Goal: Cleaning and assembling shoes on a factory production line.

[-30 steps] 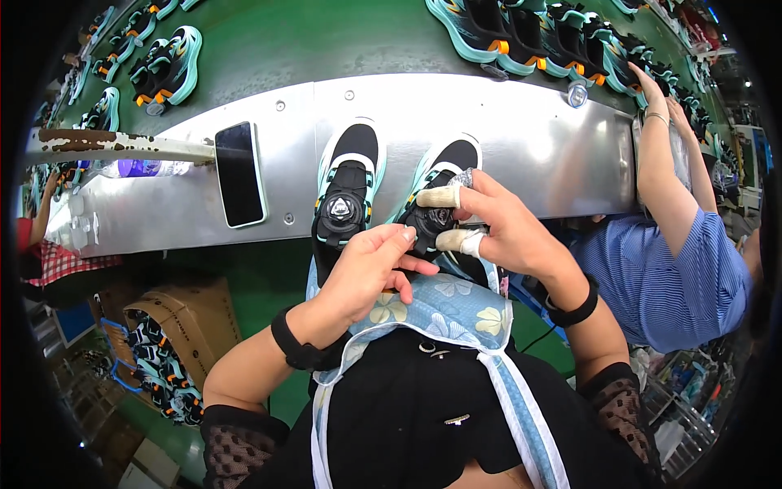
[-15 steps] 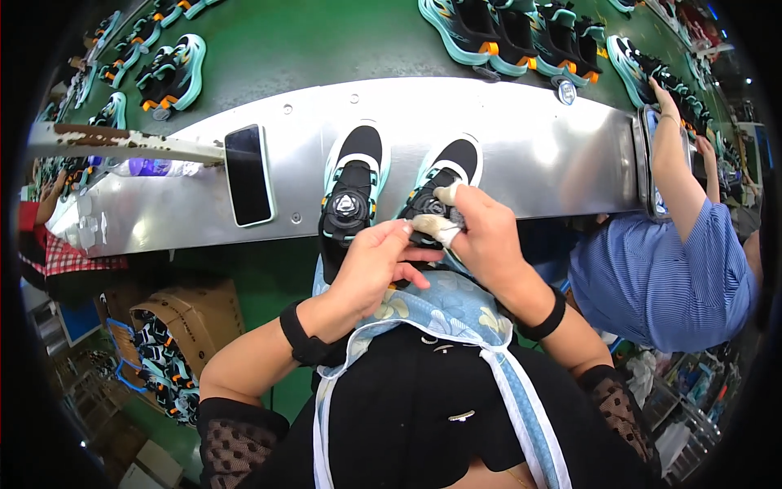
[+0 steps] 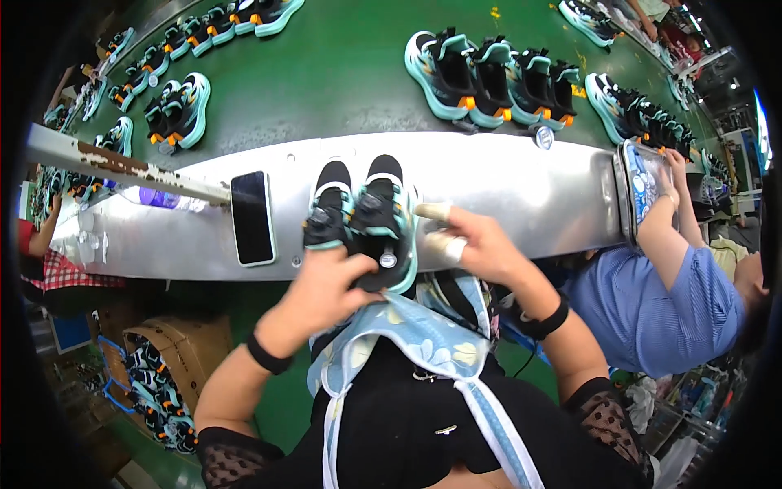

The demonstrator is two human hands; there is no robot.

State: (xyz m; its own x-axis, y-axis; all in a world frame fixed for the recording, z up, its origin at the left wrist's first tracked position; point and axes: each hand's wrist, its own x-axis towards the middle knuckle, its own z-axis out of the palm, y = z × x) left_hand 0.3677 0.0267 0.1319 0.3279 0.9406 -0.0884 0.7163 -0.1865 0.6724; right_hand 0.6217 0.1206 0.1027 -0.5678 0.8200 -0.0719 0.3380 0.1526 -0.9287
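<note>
Two black and mint sneakers lie side by side on the metal ledge, toes pointing away: a left sneaker [image 3: 330, 204] and a right sneaker [image 3: 380, 204]. My left hand [image 3: 326, 281], slightly blurred, is closed on the heel end of the left sneaker, its thumb near the right one's heel. A round pale tag [image 3: 388, 260] shows at the right sneaker's opening. To the right of the pair, my right hand [image 3: 481, 244] is open and holds nothing; pale covers wrap its thumb and forefinger.
A phone [image 3: 253, 218] lies on the metal ledge [image 3: 521, 196], left of the sneakers, near a rusty white bar [image 3: 130, 165]. Beyond is a green belt [image 3: 350, 73] with rows of sneakers. At right, a co-worker in blue [image 3: 652, 301] reaches past a metal tray [image 3: 629, 191].
The right sneaker has shifted left, close against the other. My right hand has let go of it and drawn away rightward; my left hand has moved to the left sneaker's heel. The view has tilted.
</note>
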